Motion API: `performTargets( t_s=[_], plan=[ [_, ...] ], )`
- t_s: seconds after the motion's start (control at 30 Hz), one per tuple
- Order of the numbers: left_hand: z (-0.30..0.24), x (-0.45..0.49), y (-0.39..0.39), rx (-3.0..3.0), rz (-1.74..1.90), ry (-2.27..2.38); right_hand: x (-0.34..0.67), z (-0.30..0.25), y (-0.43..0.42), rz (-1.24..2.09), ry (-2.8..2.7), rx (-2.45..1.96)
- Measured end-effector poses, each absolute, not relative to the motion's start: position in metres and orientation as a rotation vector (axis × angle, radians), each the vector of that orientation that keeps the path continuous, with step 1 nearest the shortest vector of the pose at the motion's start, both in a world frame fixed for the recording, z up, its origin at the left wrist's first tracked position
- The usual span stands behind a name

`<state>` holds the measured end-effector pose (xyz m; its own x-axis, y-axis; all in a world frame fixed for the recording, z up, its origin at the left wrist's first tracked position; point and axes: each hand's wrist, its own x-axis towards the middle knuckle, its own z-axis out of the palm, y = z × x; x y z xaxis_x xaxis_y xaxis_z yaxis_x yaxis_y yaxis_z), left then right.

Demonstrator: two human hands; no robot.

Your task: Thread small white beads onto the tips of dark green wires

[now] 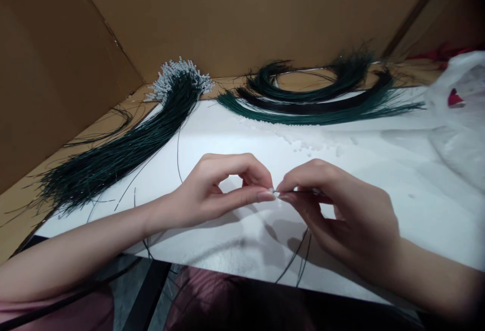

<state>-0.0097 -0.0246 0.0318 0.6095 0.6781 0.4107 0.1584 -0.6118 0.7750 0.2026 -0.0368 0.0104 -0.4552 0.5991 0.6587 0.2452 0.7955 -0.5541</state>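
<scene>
My left hand (220,187) is pinched, thumb and forefinger closed on a tiny clear bead (273,193) at their tips. My right hand (341,212) is pinched too, holding thin dark green wires (299,257) whose ends point at the bead; the wires trail down past the table's front edge. The two hands meet fingertip to fingertip over the white table sheet (235,134). Small clear beads (306,144) lie scattered on the sheet just behind the hands.
A bundle of green wires with clear bead tips (125,149) lies at the left. Curved bundles of bare green wires (314,103) lie at the back. Brown cardboard walls (227,12) enclose the table. A clear plastic bag (460,113) sits at the right.
</scene>
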Motion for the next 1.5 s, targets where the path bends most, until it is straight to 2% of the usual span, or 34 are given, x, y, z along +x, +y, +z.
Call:
performTargets(
  t_s=[0.8,1.5],
  plan=[
    [0.0337,-0.0098,-0.0277,2.174,0.963,0.589,0.2004,0.0164,-0.0377,0.364,-2.034,-0.558],
    [0.0326,-0.0091,-0.0281,2.393,1.022,0.543,0.1998,0.017,-0.0427,0.444,-1.989,-0.561]
  ],
)
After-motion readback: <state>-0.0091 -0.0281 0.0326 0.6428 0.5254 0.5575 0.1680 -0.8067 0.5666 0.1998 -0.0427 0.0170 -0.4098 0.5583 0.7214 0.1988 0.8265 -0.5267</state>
